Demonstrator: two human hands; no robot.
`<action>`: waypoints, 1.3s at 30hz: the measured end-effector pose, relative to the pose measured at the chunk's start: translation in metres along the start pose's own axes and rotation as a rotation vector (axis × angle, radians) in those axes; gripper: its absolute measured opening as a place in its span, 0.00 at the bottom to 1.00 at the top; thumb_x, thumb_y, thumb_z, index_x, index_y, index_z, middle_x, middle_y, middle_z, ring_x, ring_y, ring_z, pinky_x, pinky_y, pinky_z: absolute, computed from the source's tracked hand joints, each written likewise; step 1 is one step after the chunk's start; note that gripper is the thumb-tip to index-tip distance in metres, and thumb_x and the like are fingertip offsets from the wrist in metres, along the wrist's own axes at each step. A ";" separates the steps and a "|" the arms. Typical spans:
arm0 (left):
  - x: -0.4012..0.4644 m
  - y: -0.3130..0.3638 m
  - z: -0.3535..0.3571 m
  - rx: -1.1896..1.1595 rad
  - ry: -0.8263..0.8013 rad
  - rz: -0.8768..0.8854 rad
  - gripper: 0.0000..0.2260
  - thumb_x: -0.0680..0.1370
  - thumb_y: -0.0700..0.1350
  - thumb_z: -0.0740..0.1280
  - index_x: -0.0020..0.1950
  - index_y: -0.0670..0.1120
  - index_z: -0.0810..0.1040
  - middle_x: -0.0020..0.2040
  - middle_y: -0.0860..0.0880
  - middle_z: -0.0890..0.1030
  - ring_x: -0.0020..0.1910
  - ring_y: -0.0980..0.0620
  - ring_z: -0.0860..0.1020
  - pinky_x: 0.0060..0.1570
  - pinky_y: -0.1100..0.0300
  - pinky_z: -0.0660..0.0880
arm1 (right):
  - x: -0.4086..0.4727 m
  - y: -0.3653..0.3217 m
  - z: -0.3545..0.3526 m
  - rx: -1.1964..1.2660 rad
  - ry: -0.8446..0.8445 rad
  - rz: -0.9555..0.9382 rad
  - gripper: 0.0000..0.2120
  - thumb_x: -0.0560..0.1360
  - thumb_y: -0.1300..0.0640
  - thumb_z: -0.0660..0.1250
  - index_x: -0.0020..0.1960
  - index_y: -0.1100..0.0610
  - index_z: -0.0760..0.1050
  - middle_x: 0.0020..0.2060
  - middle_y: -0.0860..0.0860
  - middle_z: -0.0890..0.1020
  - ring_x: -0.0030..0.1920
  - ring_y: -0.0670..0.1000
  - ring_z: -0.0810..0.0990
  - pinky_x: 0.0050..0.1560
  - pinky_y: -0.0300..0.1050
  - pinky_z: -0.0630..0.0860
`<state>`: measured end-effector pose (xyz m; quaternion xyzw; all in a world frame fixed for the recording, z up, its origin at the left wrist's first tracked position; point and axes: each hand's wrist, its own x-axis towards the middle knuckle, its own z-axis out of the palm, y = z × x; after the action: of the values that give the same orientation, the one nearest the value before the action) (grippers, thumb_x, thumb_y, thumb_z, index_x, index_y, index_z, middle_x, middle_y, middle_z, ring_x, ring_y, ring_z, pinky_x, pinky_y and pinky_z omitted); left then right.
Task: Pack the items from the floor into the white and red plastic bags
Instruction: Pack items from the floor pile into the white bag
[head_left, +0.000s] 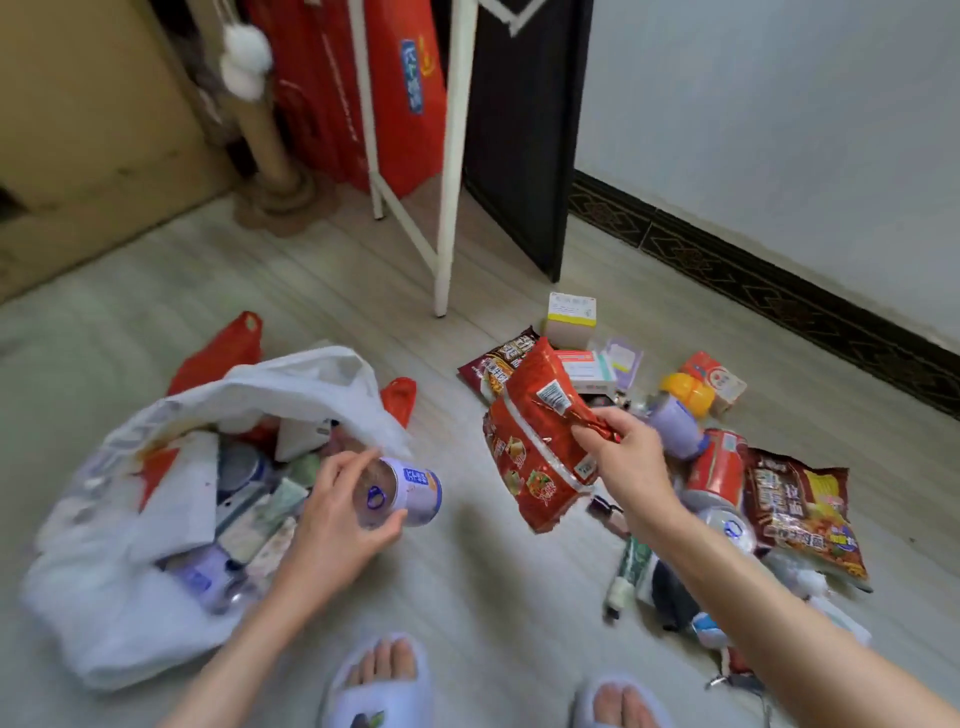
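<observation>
A white plastic bag (130, 613) lies open on the floor at the left, with several boxes and bottles inside. A red plastic bag (218, 358) shows behind it. My left hand (337, 519) grips a clear water bottle (410, 493) with a pale blue label, just right of the white bag's mouth. My right hand (628, 457) pinches the top corner of a red noodle packet (535, 452) and holds it above the floor. A pile of items lies at the right: a brown noodle packet (800, 514), a red can (719, 467), a purple bottle (675, 426), small boxes (571, 317).
A white folding rack leg (447, 208) and a black panel (519, 156) stand behind the pile. A cardboard scratching post (270, 150) stands at the back left. My feet in pale slippers (379, 686) are at the bottom edge. A dark skirting board (779, 291) runs along the right wall.
</observation>
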<state>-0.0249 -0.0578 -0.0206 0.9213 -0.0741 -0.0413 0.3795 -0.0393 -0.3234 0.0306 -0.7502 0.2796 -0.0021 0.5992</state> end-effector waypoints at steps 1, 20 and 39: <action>-0.009 -0.013 -0.014 0.015 0.030 -0.034 0.32 0.60 0.58 0.63 0.62 0.45 0.74 0.54 0.49 0.71 0.52 0.57 0.72 0.54 0.71 0.64 | -0.003 -0.008 0.015 -0.048 -0.076 0.004 0.09 0.75 0.64 0.65 0.41 0.51 0.77 0.38 0.48 0.81 0.37 0.47 0.78 0.37 0.39 0.72; -0.004 -0.135 -0.090 0.281 0.377 -0.124 0.29 0.64 0.42 0.77 0.62 0.44 0.72 0.57 0.46 0.72 0.56 0.48 0.68 0.58 0.61 0.64 | 0.001 -0.014 0.262 0.103 -0.209 0.304 0.09 0.75 0.62 0.64 0.36 0.55 0.76 0.39 0.60 0.82 0.41 0.58 0.81 0.45 0.54 0.80; 0.061 -0.127 -0.096 0.421 0.239 0.077 0.28 0.64 0.45 0.78 0.61 0.41 0.75 0.59 0.43 0.77 0.59 0.49 0.68 0.60 0.61 0.63 | 0.013 -0.004 0.271 0.142 -0.428 0.376 0.06 0.78 0.56 0.62 0.53 0.54 0.75 0.42 0.51 0.82 0.41 0.49 0.81 0.49 0.50 0.78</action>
<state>0.0615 0.0877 -0.0431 0.9749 -0.0706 0.0991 0.1865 0.0649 -0.0854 -0.0461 -0.6249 0.2803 0.2476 0.6853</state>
